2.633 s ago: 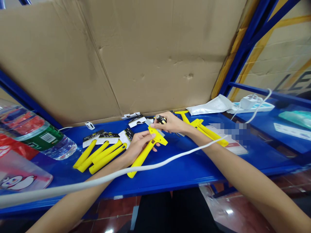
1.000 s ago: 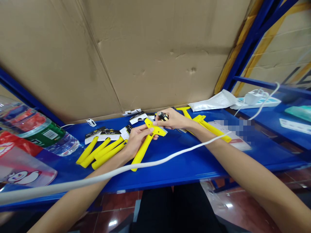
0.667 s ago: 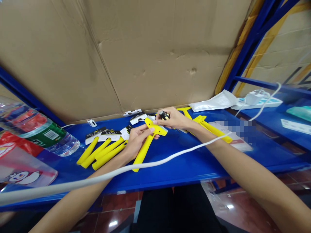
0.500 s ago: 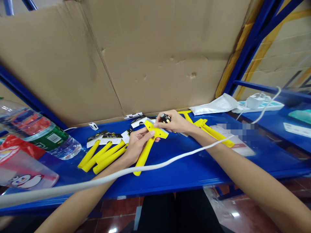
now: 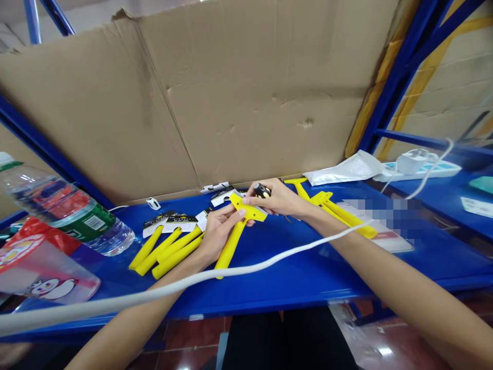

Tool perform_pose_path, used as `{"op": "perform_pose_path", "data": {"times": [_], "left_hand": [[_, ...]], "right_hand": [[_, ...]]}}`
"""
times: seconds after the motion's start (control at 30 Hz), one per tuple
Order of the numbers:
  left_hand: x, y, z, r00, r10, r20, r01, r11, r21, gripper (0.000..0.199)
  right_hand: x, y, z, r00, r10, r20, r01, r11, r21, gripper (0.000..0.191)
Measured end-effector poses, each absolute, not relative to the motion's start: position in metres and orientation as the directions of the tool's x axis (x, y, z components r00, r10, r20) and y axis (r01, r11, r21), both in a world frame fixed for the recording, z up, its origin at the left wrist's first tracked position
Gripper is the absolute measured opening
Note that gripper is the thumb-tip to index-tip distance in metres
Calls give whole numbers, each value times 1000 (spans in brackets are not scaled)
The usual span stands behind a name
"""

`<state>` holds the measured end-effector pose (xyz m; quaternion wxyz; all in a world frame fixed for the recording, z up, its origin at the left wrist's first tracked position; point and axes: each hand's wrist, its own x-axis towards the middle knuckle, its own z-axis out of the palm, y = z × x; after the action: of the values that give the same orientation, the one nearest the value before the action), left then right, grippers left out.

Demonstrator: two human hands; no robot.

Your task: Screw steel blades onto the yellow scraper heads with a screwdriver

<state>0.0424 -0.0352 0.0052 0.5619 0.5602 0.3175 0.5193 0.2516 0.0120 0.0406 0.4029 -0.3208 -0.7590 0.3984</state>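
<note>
A yellow scraper (image 5: 231,246) with a wide head and small dark screw holes is gripped by my left hand (image 5: 221,230), thumb on the head. A pale blade edge shows along the head's far side. My right hand (image 5: 276,198) is closed around a stubby black-and-yellow screwdriver (image 5: 263,191), its fingertips touching the scraper's head. Little of the shaft can be made out below the hand. Several yellow scrapers (image 5: 177,257) with black-and-white card tags (image 5: 181,223) lie left of my left hand. More yellow scrapers (image 5: 346,218) lie beyond and beside my right forearm.
A white cable (image 5: 265,262) crosses in front of both forearms. Left on the blue shelf (image 5: 292,277) are a large bottle (image 5: 88,221) and a plastic cup (image 5: 50,272). A white pouch (image 5: 346,168) and power strip (image 5: 439,172) lie at right. Cardboard (image 5: 250,103) stands behind.
The whole view has shifted slightly with my head. Both hands keep their hold on the scraper and screwdriver, with hardly any movement between them.
</note>
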Motion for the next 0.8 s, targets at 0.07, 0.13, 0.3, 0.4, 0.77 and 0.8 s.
{"op": "perform_pose_path", "data": {"times": [0.07, 0.13, 0.3, 0.4, 0.77, 0.8], "left_hand": [[42, -34, 5, 254, 943, 217, -221, -162, 962, 38], [43, -33, 4, 249, 945, 213, -218, -160, 963, 37], [44, -32, 4, 205, 951, 230, -247, -177, 953, 42], [45, -31, 7, 195, 957, 213, -242, -164, 956, 44], [44, -34, 13, 242, 967, 80, -98, -58, 994, 41], [43, -33, 13, 225, 970, 86, -107, -63, 992, 40]], "right_hand": [[252, 11, 42, -465, 813, 350, 172, 471, -865, 37], [252, 10, 43, -458, 817, 349, 174, 468, -867, 38], [254, 7, 47, -429, 841, 329, 166, 431, -887, 40], [255, 9, 47, -409, 842, 353, 168, 450, -877, 38], [261, 18, 44, -412, 830, 376, 279, 508, -815, 44], [264, 20, 43, -408, 832, 376, 313, 514, -799, 46]]}}
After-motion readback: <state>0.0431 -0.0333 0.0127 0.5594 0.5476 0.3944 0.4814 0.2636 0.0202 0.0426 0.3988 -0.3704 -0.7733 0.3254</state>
